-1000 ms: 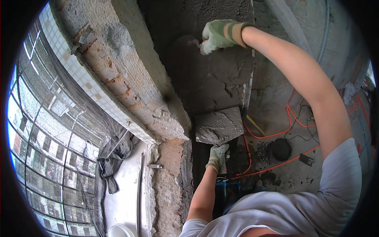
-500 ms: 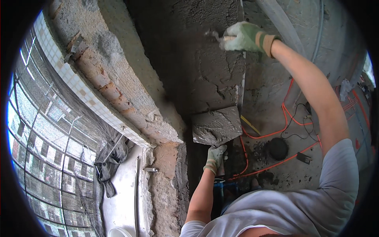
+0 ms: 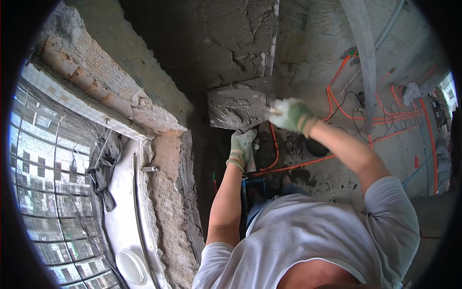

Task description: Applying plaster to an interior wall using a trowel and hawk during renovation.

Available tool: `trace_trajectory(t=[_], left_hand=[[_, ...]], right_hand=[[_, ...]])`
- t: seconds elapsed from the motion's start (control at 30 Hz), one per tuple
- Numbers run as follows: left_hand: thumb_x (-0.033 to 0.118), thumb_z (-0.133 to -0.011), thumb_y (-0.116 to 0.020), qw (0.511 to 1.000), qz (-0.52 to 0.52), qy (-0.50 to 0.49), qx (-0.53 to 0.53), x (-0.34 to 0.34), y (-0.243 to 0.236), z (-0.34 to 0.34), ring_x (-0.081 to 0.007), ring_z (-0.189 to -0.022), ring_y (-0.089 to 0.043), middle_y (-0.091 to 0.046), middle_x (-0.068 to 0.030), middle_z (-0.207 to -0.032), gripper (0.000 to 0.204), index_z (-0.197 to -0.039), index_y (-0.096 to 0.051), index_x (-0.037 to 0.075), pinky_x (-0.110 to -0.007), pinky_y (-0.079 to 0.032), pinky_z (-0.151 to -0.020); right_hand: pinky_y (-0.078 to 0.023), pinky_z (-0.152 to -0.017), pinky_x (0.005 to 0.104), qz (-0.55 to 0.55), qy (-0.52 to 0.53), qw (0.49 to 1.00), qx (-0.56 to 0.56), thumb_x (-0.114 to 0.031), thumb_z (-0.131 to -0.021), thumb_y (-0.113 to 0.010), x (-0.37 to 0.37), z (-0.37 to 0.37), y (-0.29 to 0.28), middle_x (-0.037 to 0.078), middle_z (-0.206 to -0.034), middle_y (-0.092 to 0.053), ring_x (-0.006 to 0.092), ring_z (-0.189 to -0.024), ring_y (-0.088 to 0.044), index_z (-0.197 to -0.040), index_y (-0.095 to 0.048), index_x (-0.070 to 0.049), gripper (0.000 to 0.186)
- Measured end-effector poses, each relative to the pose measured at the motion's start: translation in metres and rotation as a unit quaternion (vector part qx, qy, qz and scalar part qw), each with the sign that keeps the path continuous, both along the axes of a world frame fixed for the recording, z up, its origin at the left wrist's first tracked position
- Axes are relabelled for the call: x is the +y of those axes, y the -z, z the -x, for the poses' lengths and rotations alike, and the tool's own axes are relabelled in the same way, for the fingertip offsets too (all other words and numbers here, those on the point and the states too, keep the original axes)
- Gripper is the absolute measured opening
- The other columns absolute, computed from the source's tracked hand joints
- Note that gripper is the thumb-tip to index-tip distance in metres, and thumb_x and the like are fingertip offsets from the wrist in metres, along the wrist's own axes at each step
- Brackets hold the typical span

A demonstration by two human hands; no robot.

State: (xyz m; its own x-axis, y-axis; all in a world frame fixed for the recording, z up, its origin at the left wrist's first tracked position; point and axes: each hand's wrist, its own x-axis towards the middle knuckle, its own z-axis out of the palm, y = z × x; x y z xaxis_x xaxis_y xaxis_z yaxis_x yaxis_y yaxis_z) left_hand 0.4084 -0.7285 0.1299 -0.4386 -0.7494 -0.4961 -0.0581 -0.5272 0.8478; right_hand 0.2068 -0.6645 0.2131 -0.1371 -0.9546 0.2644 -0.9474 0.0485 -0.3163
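The right hand (image 3: pixel 289 116) is moving down from the plastered wall (image 3: pixel 231 45) to the right edge of the board (image 3: pixel 225 95), clasping a blurred tool handle (image 3: pixel 275 111). Mortar (image 3: pixel 233 111) is covering the board, which the left hand (image 3: pixel 243 141) is gripping at its near edge.

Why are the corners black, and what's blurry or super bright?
All in the head view: the fisheye lens blackens the corners; the right hand, in a white-and-green fabric glove, looks blurred; the left hand looks sharper; daylight glares through dark mesh netting.
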Motion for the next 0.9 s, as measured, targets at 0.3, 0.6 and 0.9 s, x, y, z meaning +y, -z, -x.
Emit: trace_trajectory(t=[0.3,0.6,0.9], left_hand=[[0.022,-0.086,-0.073,0.996,-0.021,-0.055,-0.062,0.009,-0.004,0.003,-0.0173,-0.052,-0.056,-0.063,-0.0034,-0.078,0.028,-0.109,-0.065,0.008,-0.033,-0.045,-0.05],[0.02,-0.085,-0.072,0.997,0.057,0.055,0.017,0.01,-0.018,-0.055,-0.0135,-0.053,-0.053,-0.061,-0.0008,-0.073,0.024,-0.105,-0.064,0.009,-0.029,-0.044,-0.05],[0.018,-0.088,-0.073,0.998,0.029,0.054,0.007,0.022,-0.001,-0.019,-0.0091,-0.061,-0.055,-0.063,0.0022,-0.08,0.023,-0.107,-0.065,0.006,-0.025,-0.045,-0.048]], right_hand=[[-0.054,-0.065,0.0454,-0.023,-0.035,0.999,0.0,-0.045,-0.088,-0.066,0.004,-0.042,0.038,0.012,-0.081,-0.071,0.0309,-0.077,-0.071,-0.099,-0.071,-0.017,0.03],[-0.052,-0.059,0.049,-0.039,-0.096,0.968,0.23,-0.046,-0.09,-0.059,0.047,0.023,0.012,0.01,-0.09,-0.071,0.0311,-0.075,-0.07,-0.103,-0.071,-0.021,0.031],[-0.054,-0.058,0.0466,0.041,-0.013,0.999,0.001,-0.045,-0.083,-0.071,0.036,0.014,0.02,0.012,-0.072,-0.068,0.0345,-0.07,-0.069,-0.089,-0.07,-0.016,0.029]])
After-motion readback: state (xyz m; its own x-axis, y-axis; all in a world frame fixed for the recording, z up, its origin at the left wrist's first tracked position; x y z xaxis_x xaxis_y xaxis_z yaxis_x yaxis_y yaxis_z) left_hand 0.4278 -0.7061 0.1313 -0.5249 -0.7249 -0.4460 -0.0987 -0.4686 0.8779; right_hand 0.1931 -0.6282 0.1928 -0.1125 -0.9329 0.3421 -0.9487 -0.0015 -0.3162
